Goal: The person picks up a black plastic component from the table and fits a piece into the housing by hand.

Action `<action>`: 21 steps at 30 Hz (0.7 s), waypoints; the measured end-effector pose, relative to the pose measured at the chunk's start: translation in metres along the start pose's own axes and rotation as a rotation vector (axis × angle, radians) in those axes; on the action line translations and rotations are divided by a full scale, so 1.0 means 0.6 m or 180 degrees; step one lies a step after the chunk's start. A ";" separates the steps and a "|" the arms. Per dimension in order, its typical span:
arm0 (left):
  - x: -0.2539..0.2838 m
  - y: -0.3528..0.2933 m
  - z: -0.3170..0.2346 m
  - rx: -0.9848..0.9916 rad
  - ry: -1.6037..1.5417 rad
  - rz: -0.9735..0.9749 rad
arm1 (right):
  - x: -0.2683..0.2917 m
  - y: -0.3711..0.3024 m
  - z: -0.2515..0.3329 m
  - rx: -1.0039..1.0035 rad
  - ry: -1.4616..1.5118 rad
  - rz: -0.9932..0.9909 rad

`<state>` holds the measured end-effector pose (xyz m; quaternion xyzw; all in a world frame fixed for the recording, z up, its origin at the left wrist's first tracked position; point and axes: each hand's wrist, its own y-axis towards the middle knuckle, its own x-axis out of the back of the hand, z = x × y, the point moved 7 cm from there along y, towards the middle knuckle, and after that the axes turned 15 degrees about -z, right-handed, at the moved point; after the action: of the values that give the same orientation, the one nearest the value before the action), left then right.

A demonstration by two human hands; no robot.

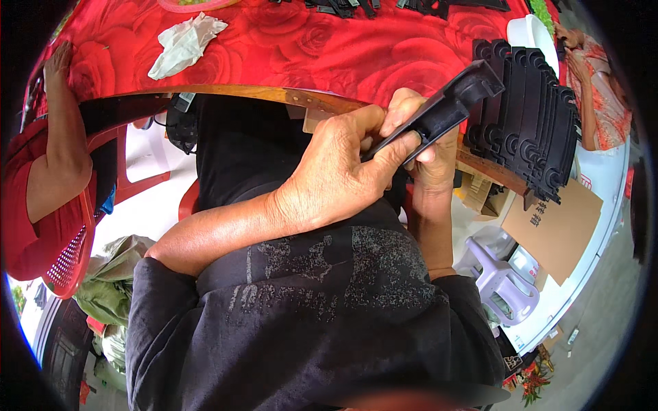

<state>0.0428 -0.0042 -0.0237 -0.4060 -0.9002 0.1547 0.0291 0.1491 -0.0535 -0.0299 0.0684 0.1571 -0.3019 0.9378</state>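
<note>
Both hands grip one long black plastic piece [449,103], a channel-like part with a raised lip at its far end, tilted up to the right over the table's near edge. My left hand [343,161] pinches its near end between thumb and fingers. Behind and under the piece, my right hand [428,147] wraps round it, its fingers partly hidden. To the right lies a stack of similar black plastic parts [524,116] with curved ends, on the table's corner.
A red rose-patterned cloth [288,48] covers the table, with a crumpled white cloth [185,46] on it. More black parts [343,5] lie at the far side. People sit left [62,164] and right [600,96]. Cardboard [555,226] and a lilac plastic stool [504,284] stand below right.
</note>
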 end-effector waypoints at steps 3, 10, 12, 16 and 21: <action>0.003 0.001 -0.007 0.0151 -0.0155 -0.0019 | 0.000 0.002 -0.002 -0.0052 -0.0001 0.0108; 0.002 0.003 0.000 0.0667 -0.0245 0.0173 | -0.004 0.000 -0.005 -0.0169 0.0021 0.0174; -0.002 0.004 0.003 0.0667 -0.0276 0.0171 | 0.002 -0.003 -0.009 -0.0211 0.0044 0.0159; 0.004 0.006 0.002 0.0648 -0.0483 0.0020 | 0.017 -0.009 -0.026 -0.0499 0.0046 0.0071; 0.002 0.005 0.001 0.0680 -0.0455 0.0179 | 0.020 -0.013 -0.022 -0.0585 -0.0115 -0.0041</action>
<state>0.0441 -0.0017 -0.0250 -0.4135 -0.8667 0.2790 0.0036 0.1505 -0.0632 -0.0468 -0.0244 0.1677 -0.2934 0.9409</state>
